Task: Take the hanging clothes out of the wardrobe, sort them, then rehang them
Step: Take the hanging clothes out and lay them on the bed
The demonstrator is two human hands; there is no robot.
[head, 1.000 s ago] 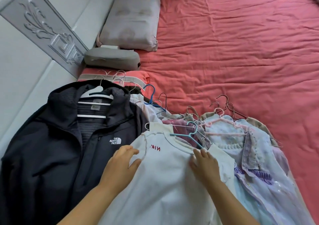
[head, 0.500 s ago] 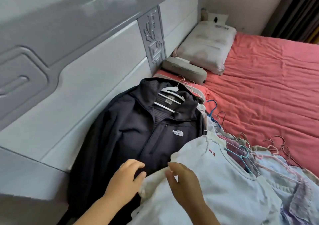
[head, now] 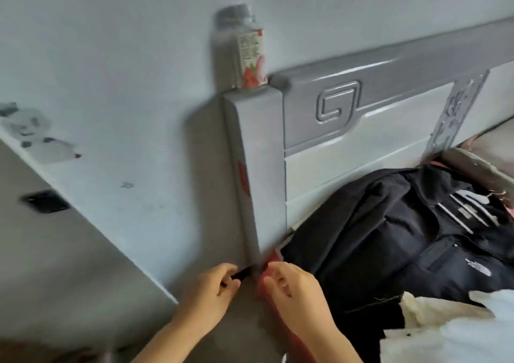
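Bottle (head: 244, 54) stands on the headboard (head: 347, 145) post, above both hands. Black jacket (head: 389, 237) lies on the bed right of the right hand (head: 292, 287), white garment (head: 450, 332) beyond it. Left hand (head: 214, 287) pinches a small dark object (head: 244, 273). Right hand's fingers are curled; hold unclear.

At the right edge of the frame a small white logo (head: 479, 267) stands on the chest of the black jacket (head: 389, 240), too blurred to read, and the printed label on the bottle (head: 241, 49) at upper centre is equally illegible.
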